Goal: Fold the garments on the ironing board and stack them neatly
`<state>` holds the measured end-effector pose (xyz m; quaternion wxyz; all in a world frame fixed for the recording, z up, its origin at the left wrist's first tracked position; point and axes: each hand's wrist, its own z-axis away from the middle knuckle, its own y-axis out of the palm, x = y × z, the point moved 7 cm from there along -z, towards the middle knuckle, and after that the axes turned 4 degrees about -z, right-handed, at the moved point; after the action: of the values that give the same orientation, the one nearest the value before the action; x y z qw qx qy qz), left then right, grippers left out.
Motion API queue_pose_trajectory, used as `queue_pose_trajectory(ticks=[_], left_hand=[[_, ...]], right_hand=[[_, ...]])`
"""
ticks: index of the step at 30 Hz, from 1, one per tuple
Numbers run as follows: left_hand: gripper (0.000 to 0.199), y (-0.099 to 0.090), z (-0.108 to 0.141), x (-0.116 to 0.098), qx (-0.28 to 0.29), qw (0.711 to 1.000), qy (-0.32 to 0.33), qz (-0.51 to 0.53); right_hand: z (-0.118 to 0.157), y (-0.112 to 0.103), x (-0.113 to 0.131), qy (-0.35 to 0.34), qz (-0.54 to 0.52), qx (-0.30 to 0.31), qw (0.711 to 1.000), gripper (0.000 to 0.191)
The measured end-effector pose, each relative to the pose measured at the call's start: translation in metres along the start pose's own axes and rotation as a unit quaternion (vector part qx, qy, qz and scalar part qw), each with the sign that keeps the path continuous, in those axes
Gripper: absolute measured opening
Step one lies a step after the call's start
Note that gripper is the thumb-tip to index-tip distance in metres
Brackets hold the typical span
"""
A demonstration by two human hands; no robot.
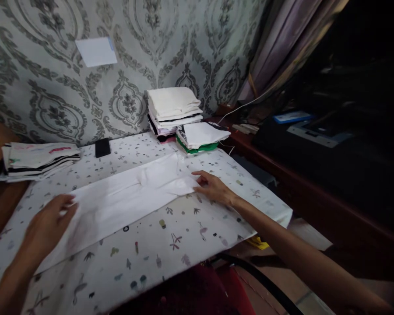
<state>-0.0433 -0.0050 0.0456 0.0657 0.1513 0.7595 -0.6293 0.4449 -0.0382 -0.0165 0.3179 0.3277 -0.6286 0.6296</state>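
Note:
A long white garment (118,203), folded lengthwise into a strip, lies slantwise across the patterned table cover. Its exact kind does not show, and small wrinkles run through its middle and right part. At the right end, my right hand (213,187) has thumb and fingers closed on the garment's edge. My left hand (49,227) is over the left part of the strip, slightly blurred. Its fingers are bent, with a gap between thumb and forefinger, and no cloth shows gripped there.
Folded clothes stand in a tall stack (174,105), with a lower pile (202,134) beside it. Another folded pile (42,157) sits at the left, near a black phone-like object (102,148). A dark wooden desk (282,175) borders the table's right side.

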Motion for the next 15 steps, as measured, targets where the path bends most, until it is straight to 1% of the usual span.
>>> queue_pose_trajectory(ticks=[1, 2, 4, 5, 6, 7, 9, 11, 13, 15], left_hand=[[0.039, 0.006, -0.017, -0.036, 0.013, 0.999, 0.032, 0.038], [0.041, 0.018, -0.034, -0.074, 0.045, 0.993, 0.082, 0.069], [0.041, 0.049, -0.064, -0.144, 0.106, 0.972, 0.187, 0.097], [0.040, 0.067, -0.076, -0.173, 0.135, 0.958, 0.236, 0.097], [0.039, 0.084, -0.087, -0.196, 0.154, 0.948, 0.266, 0.087], [0.039, 0.101, -0.098, -0.214, 0.164, 0.942, 0.286, 0.071], [0.040, 0.131, -0.115, -0.237, 0.186, 0.931, 0.312, 0.035], [0.040, 0.152, -0.125, -0.249, 0.195, 0.924, 0.328, 0.004], [0.036, 0.161, -0.132, -0.254, 0.186, 0.923, 0.336, -0.010], [0.030, 0.162, -0.136, -0.254, 0.180, 0.925, 0.333, -0.011]], right_hand=[[0.003, -0.001, -0.001, -0.012, -0.011, 0.003, 1.000, 0.053], [0.005, -0.001, -0.002, -0.023, -0.017, 0.006, 1.000, 0.055], [0.008, -0.001, -0.003, -0.038, -0.023, 0.010, 0.999, 0.055], [0.008, -0.001, -0.004, -0.043, -0.022, 0.009, 0.999, 0.053], [0.009, -0.002, -0.004, -0.048, -0.019, 0.006, 0.999, 0.051], [0.009, -0.002, -0.003, -0.052, -0.016, 0.001, 0.999, 0.048], [0.010, -0.003, -0.002, -0.060, -0.015, -0.005, 0.998, 0.045], [0.011, -0.004, 0.001, -0.071, -0.026, -0.007, 0.997, 0.042], [0.012, -0.006, 0.002, -0.079, -0.040, -0.008, 0.996, 0.040], [0.011, -0.009, 0.001, -0.080, -0.042, -0.016, 0.996, 0.037]])
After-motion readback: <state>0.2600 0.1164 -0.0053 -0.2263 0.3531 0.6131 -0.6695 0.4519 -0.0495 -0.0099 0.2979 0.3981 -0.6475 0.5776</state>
